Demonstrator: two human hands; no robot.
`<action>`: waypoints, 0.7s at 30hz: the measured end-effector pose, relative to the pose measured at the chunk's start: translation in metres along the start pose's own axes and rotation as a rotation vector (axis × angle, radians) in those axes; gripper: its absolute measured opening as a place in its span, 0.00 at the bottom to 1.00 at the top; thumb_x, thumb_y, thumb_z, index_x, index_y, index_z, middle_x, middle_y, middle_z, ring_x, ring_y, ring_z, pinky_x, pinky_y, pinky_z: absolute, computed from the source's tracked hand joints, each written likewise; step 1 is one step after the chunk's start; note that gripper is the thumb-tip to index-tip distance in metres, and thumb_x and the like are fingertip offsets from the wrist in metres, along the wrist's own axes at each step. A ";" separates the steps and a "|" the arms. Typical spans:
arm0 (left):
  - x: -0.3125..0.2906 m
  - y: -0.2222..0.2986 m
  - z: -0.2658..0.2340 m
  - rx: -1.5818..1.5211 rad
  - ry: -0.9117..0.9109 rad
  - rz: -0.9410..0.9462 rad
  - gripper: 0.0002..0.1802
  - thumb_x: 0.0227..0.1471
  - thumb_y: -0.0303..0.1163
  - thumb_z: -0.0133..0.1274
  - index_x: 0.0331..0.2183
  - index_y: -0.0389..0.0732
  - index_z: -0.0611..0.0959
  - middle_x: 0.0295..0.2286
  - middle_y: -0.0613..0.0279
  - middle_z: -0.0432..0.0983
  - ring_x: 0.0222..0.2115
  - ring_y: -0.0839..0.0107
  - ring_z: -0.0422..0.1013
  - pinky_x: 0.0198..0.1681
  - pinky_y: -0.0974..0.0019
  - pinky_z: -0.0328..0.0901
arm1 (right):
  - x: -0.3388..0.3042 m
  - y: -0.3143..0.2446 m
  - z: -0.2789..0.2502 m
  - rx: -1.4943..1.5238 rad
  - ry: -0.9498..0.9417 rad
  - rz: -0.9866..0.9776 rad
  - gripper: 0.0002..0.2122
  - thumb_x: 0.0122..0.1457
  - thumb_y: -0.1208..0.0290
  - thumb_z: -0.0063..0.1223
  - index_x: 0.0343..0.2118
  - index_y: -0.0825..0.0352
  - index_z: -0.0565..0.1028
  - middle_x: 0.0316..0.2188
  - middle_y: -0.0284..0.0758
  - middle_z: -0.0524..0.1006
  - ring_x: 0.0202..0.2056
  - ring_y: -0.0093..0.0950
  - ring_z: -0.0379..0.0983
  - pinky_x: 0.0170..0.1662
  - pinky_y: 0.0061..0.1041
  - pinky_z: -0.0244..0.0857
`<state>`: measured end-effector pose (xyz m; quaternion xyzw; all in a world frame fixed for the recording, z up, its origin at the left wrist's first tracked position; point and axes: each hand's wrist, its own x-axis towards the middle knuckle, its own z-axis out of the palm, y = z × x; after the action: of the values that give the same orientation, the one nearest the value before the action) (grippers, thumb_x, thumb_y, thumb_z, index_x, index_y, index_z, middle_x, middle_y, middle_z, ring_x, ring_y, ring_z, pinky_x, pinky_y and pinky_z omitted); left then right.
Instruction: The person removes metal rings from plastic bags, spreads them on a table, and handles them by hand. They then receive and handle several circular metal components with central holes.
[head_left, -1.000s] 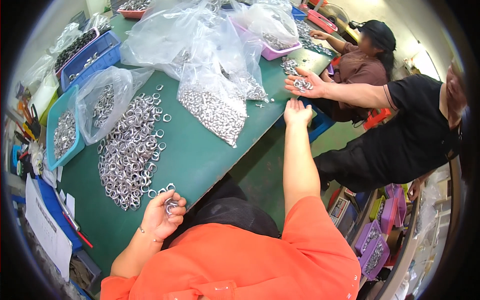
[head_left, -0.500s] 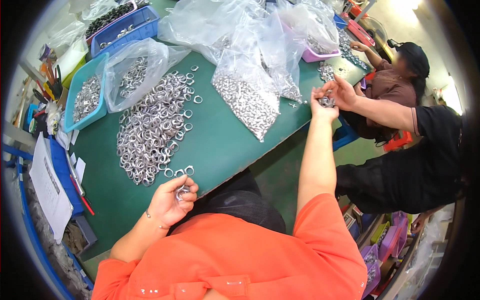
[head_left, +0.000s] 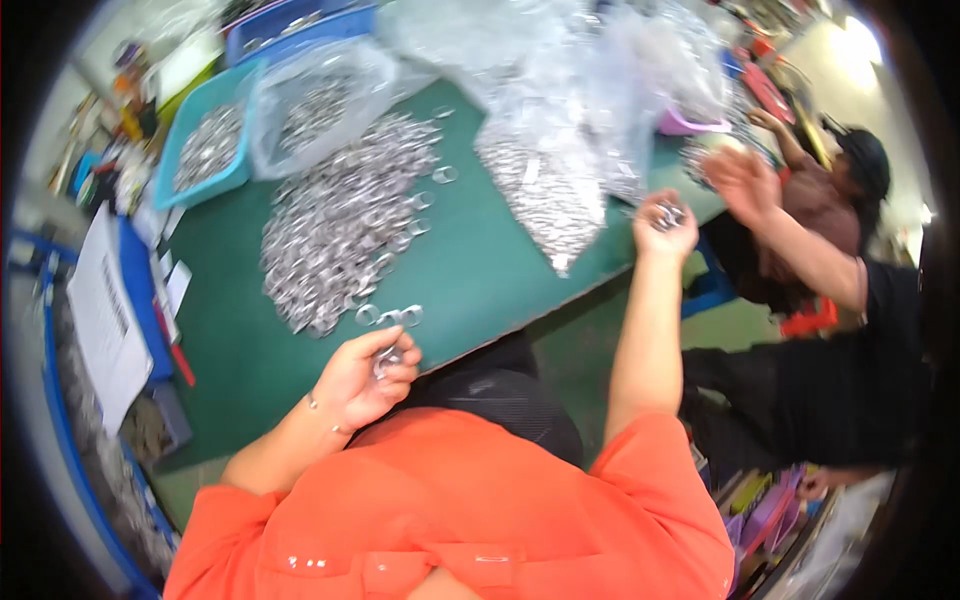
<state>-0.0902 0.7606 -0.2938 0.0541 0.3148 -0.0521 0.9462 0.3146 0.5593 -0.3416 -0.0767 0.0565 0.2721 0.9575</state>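
My left hand is curled around a few silver metal rings at the near edge of the green table. Just beyond it lie loose rings beside a large heap of the same rings. My right arm reaches out to the right, and my right hand, palm up, cups small metal parts; blur hides their exact shape. A co-worker's hand hovers apart from it, fingers spread. Between my hands lies a clear plastic bag full of small silver pieces.
A turquoise tray of metal parts stands at the left, with a bagged batch of rings beside it and a blue bin behind. Papers hang at the left edge. At the right are a standing co-worker and a seated person.
The co-worker's hand has drawn back from my right hand, up and to the right. My view has shifted, so the table's contents appear moved right. Both my hands keep their hold.
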 end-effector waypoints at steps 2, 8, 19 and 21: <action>-0.004 0.004 -0.006 -0.036 -0.023 0.009 0.12 0.55 0.35 0.42 0.27 0.36 0.73 0.22 0.65 0.62 0.17 0.82 0.56 0.14 0.81 0.53 | -0.033 0.052 0.032 -0.131 0.009 0.150 0.10 0.55 0.63 0.41 0.26 0.64 0.69 0.23 0.33 0.69 0.21 0.24 0.65 0.11 0.16 0.50; -0.011 -0.007 -0.021 0.000 -0.029 0.031 0.11 0.56 0.34 0.41 0.28 0.36 0.72 0.22 0.67 0.62 0.17 0.83 0.55 0.14 0.81 0.52 | -0.119 0.211 0.046 -1.406 -0.101 0.230 0.09 0.54 0.69 0.47 0.20 0.65 0.70 0.17 0.29 0.69 0.16 0.19 0.63 0.14 0.15 0.51; -0.003 -0.047 -0.038 0.202 -0.153 -0.163 0.14 0.57 0.34 0.40 0.35 0.34 0.76 0.24 0.64 0.69 0.19 0.81 0.61 0.20 0.78 0.58 | -0.134 0.210 0.015 -1.777 -0.788 -0.256 0.08 0.57 0.77 0.41 0.37 0.73 0.72 0.38 0.42 0.73 0.41 0.33 0.69 0.46 0.25 0.61; 0.009 -0.056 -0.043 0.155 -0.151 -0.183 0.14 0.57 0.34 0.41 0.35 0.34 0.76 0.25 0.63 0.70 0.21 0.79 0.64 0.22 0.76 0.61 | -0.145 0.202 0.020 -1.814 -0.882 -0.169 0.08 0.57 0.78 0.41 0.37 0.73 0.72 0.39 0.42 0.73 0.42 0.33 0.69 0.47 0.26 0.60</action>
<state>-0.1163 0.7100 -0.3371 0.0941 0.2415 -0.1665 0.9514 0.0865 0.6578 -0.3236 -0.6719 -0.5359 0.1477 0.4895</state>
